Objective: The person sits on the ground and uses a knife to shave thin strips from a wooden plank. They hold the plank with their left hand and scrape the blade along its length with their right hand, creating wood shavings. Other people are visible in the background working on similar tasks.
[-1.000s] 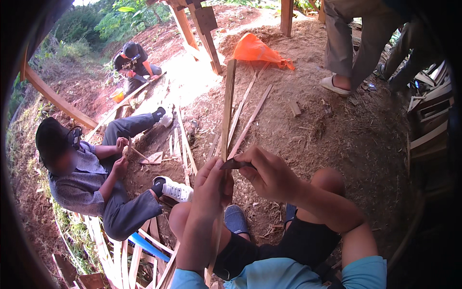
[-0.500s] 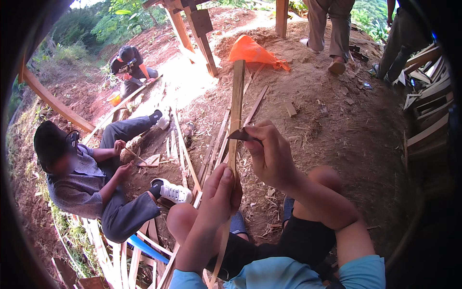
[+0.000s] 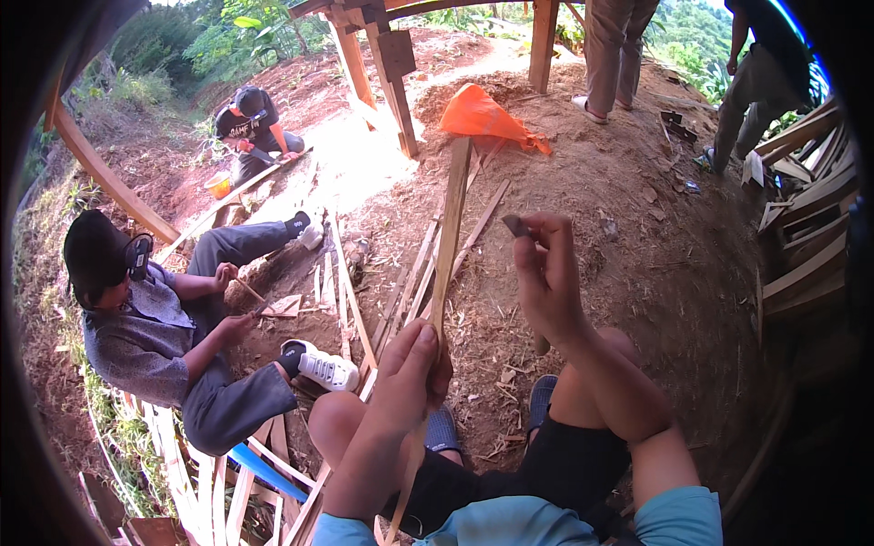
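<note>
My left hand is wrapped around a long wooden strip. The strip slants up and away from me, and its lower end runs down past my forearm to my lap. To the right of it, my right hand is closed on a knife. Only the dark tip of the knife's blade shows above the fingers, apart from the strip. Below that hand a bit of what looks like its handle sticks out; the rest is hidden by my fingers.
On the left a seated person works on a thin stick. Farther off, another person crouches by an orange bucket. Wooden strips lie on the dirt. An orange sheet lies ahead near wooden posts; stacked timber stands right.
My right hand has moved right and slightly up, taking the knife away from the strip. My left hand still grips the strip. The walking person's feet have moved farther off.
</note>
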### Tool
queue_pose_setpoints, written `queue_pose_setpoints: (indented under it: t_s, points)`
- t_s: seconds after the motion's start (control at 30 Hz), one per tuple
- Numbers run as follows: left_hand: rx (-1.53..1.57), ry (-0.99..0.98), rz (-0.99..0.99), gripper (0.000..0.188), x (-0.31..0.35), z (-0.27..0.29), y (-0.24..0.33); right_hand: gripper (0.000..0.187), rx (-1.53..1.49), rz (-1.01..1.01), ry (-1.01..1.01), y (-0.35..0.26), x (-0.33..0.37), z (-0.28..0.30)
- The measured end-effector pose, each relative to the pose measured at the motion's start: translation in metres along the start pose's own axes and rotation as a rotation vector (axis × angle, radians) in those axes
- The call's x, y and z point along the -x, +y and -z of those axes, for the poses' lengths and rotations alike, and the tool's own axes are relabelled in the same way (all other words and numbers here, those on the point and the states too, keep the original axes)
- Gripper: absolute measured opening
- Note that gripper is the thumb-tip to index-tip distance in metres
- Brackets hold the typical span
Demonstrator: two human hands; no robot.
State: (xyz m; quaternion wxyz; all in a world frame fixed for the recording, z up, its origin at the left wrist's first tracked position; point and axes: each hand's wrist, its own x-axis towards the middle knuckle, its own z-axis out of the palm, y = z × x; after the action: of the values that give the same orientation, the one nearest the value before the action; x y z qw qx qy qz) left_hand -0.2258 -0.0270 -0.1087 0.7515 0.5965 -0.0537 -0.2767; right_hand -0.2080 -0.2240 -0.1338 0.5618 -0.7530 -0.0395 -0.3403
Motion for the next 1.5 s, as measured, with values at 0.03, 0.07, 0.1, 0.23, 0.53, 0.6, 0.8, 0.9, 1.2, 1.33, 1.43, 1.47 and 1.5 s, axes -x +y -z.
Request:
queue_pose_setpoints:
  t_s: [0.03,0.07,0.1,0.23,0.53,0.6,0.8,0.9,1.2,1.33,1.43,1.47,1.5]
  points:
    - [0.008,0.003,0.009,0.027,-0.001,-0.001,0.004,0.024,-0.038,-0.050,-0.137,-0.004,0.011,0.003]
    - [0.007,0.026,0.023,0.027,0.000,0.000,0.005,0.026,-0.129,-0.064,-0.131,-0.009,0.019,-0.005]
    - [0.002,0.024,0.016,0.027,-0.001,0.002,0.004,0.029,-0.219,-0.077,-0.124,-0.016,0.021,-0.013]
    - [-0.031,0.023,-0.023,0.026,0.000,-0.001,-0.004,0.034,-0.377,-0.222,-0.080,-0.030,0.010,-0.017]
    - [-0.211,0.050,-0.078,0.026,-0.003,-0.011,-0.008,0.024,-0.351,-0.095,0.026,-0.019,0.000,-0.019]
    - [-0.236,0.042,-0.081,0.026,-0.004,-0.011,-0.010,0.023,-0.371,-0.062,0.061,-0.013,-0.001,-0.018]
    - [-0.194,0.073,-0.053,0.027,-0.003,-0.003,-0.008,0.024,-0.144,-0.163,0.135,0.005,-0.025,0.017]
    - [-0.138,0.081,-0.051,0.026,-0.007,-0.001,-0.006,0.022,-0.043,-0.163,-0.192,0.007,-0.007,0.011]
    - [0.032,0.157,0.003,0.025,-0.010,0.001,0.000,0.029,0.020,0.071,-0.543,-0.020,0.033,-0.016]
    - [0.058,0.090,-0.035,0.025,-0.011,0.011,-0.001,0.030,-0.001,-0.246,-0.545,-0.021,0.032,-0.014]
    - [0.094,0.082,0.007,0.025,-0.010,0.010,0.005,0.033,-0.040,-0.218,-0.478,-0.018,0.029,-0.012]
    - [0.077,0.037,0.017,0.024,-0.012,0.012,0.004,0.032,-0.001,-0.144,-0.467,-0.018,0.029,-0.009]
    - [0.068,0.036,0.013,0.024,-0.012,0.015,0.008,0.031,0.011,-0.040,-0.480,-0.020,0.023,-0.013]
